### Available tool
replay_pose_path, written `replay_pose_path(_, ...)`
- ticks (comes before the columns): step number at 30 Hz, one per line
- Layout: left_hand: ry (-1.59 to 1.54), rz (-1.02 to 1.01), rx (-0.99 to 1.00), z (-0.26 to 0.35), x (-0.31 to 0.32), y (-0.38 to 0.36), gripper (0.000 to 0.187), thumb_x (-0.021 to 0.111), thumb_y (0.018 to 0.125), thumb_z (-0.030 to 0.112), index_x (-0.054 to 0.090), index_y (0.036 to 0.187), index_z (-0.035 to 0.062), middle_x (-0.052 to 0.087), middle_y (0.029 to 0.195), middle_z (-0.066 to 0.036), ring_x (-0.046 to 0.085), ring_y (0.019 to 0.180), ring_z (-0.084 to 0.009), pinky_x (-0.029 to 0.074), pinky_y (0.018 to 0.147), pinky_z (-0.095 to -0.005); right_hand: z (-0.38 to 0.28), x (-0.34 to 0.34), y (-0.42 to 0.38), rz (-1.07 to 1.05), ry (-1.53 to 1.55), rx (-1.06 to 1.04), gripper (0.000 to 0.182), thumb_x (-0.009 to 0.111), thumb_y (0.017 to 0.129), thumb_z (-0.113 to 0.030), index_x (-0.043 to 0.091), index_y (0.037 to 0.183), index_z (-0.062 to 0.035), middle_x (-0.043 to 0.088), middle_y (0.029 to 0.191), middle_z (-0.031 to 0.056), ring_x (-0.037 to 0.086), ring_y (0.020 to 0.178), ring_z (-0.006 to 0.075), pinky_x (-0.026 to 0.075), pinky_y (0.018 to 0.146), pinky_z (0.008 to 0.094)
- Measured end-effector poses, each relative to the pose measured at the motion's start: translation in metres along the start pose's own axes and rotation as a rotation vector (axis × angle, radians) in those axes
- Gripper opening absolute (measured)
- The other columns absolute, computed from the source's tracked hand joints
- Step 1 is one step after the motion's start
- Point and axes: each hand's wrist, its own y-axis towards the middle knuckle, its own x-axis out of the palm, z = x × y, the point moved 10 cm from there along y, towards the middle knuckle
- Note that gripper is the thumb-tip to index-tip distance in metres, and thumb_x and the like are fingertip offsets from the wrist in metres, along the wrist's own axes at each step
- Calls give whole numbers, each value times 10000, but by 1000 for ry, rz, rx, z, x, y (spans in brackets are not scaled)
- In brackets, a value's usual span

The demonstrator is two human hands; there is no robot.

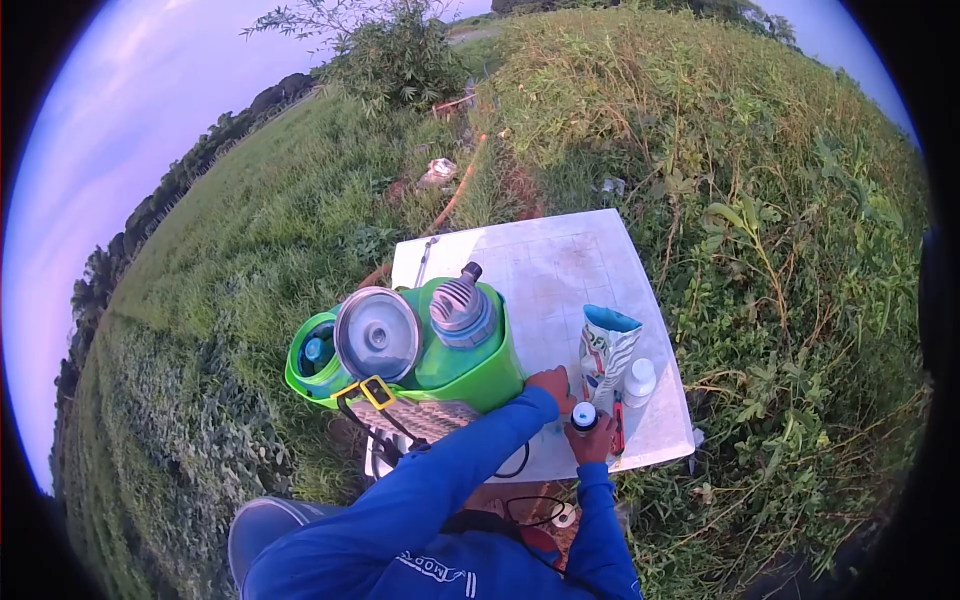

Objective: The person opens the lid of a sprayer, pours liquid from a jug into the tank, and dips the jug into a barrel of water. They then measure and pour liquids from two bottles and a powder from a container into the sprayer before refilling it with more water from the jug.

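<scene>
A small dark bottle with a white top [584, 413] stands upright in my right hand [596, 441], whose fingers wrap round it. Just to its left, my left hand [556, 386] hovers over the white table with fingers curled in; what they hold, if anything, is too small to make out. Beyond the bottle stands an opened printed packet [607, 352] with a blue inside. A white bottle [640, 380] is to the packet's right. By my right hand lies a red tool [618, 424], partly hidden. My left forearm passes close in front of the green knapsack sprayer [495, 375].
The sprayer, with a round metal-looking part [378, 334] and a grey nozzled cap [463, 312], takes up the left of the white table [540, 250]. A bucket [262, 530] is at lower left. An orange hose [460, 188] runs through the grass behind. Tall plants border the right.
</scene>
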Motion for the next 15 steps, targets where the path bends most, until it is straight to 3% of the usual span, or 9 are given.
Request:
replay_pose_path(7, -29, -53, 68, 20, -20, -24, 633, 754, 727, 484, 603, 1077, -21, 725, 966, -228, 729, 896, -391, 581, 775, -506, 20, 11, 2, -92, -73, -41, 826, 930, 616, -226, 464, 1266, -20, 486, 1223, 247, 545, 1081, 457, 493, 906, 536)
replay_pose_path(14, -82, 9, 165, 47, -91, -64, 555, 734, 744, 410, 581, 1046, -31, 716, 884, -236, 718, 806, -418, 576, 733, -520, 22, 3, -5, -116, -73, -17, 860, 934, 613, -239, 448, 1281, 2, 473, 1259, 265, 514, 1132, 452, 492, 915, 525)
replay_pose_path(15, -62, 20, 169, 51, -101, -72, 542, 729, 747, 398, 577, 1042, -31, 713, 871, -238, 716, 790, -423, 576, 727, -520, 19, -3, -10, -132, -146, -60, 881, 925, 641, -222, 429, 1332, 6, 465, 1283, 256, 508, 1157, 422, 509, 910, 505)
